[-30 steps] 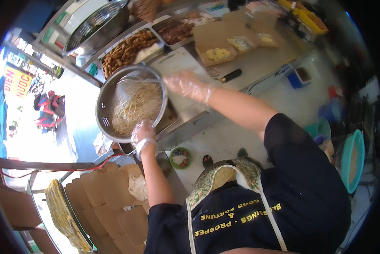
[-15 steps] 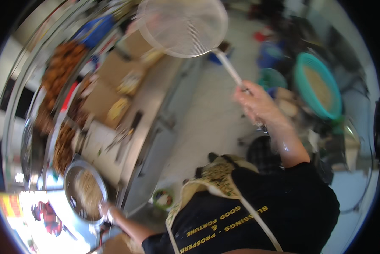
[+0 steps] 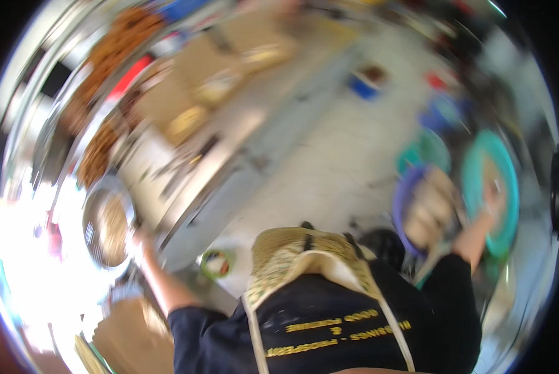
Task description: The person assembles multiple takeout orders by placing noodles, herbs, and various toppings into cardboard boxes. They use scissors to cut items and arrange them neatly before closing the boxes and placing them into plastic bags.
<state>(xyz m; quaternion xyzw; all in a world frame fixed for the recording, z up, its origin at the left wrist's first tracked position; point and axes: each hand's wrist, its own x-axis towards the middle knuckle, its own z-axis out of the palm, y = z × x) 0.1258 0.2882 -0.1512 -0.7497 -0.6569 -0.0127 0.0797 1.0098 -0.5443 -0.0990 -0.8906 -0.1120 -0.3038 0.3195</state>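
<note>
Blur runs through the whole view. At the left, my left hand (image 3: 141, 244) grips the near rim of a round metal colander (image 3: 93, 215), which holds a pale mass of what look like noodles (image 3: 113, 230). My right arm reaches far to the right, where my right hand (image 3: 493, 199) is over a large teal plastic basket (image 3: 510, 187) with pale contents of the same look. The fingers of that hand are smeared by motion, so what they touch or hold is unclear. The long-handled mesh strainer cannot be made out.
A steel counter (image 3: 242, 134) on the left bears cardboard boxes (image 3: 173, 109), tongs and a dark-handled knife (image 3: 206, 148). Trays of brown food (image 3: 98, 149) line its far side. Beside the teal basket stands a purple basin (image 3: 402, 209) with pale lumps. A small green bin (image 3: 217, 264) sits on the floor.
My right hand has swung from the upper middle, where it held up a mesh strainer, to the teal basket at right. The view has turned; my left hand stays on the colander.
</note>
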